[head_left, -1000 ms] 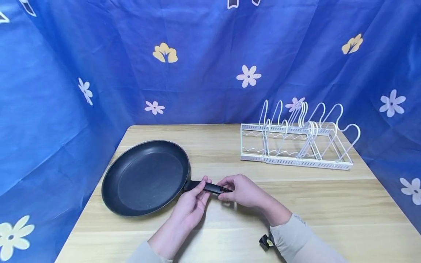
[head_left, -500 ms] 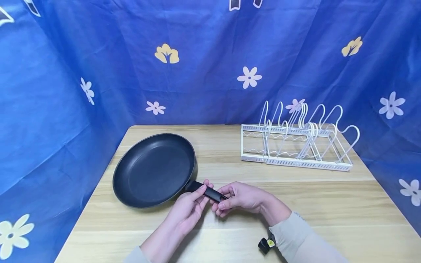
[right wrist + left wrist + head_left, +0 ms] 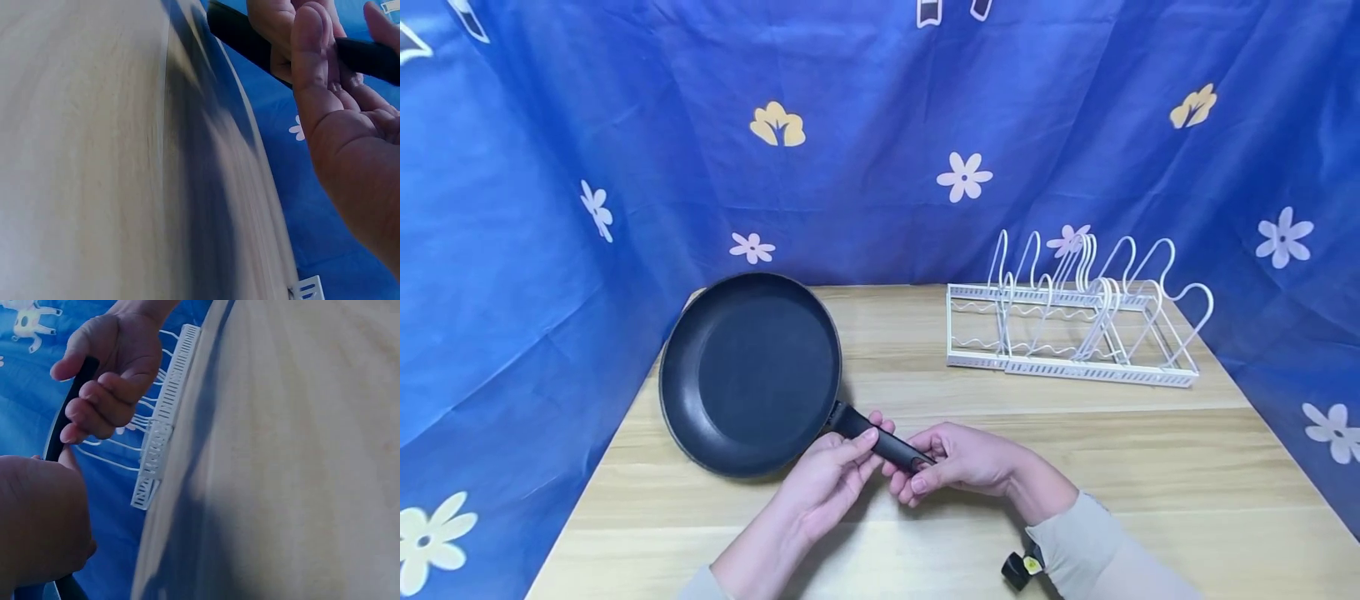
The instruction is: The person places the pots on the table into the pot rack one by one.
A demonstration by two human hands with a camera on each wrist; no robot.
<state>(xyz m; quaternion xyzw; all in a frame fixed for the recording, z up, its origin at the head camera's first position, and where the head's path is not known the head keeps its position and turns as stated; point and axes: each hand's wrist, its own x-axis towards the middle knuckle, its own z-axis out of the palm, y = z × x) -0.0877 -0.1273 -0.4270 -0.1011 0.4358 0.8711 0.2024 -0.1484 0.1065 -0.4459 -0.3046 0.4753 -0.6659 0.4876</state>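
Note:
A black frying pan (image 3: 767, 375) is held tilted over the left part of the table, its inside facing the head camera. My left hand (image 3: 831, 483) pinches the middle of the pan's handle (image 3: 895, 450), thumb on top and fingers beneath. At the handle's end, my right hand (image 3: 962, 462) grips with the thumb on the near side and the fingers curled under. The left wrist view shows the right hand (image 3: 119, 375) around the handle's tip, with the left hand (image 3: 44, 519) lower down. In the right wrist view, the pan's rim (image 3: 240, 37) shows behind the left hand.
A white wire rack (image 3: 1067, 367) with upright loops stands at the back right of the wooden table (image 3: 1075, 433). Blue flowered cloth (image 3: 865, 167) hangs behind and at both sides. A small black device (image 3: 1018, 571) sits at the right wrist.
The pan has tilted up, its far rim rising toward the back cloth, and its handle now slants more toward me. The right hand has shifted its fingers under the handle's end.

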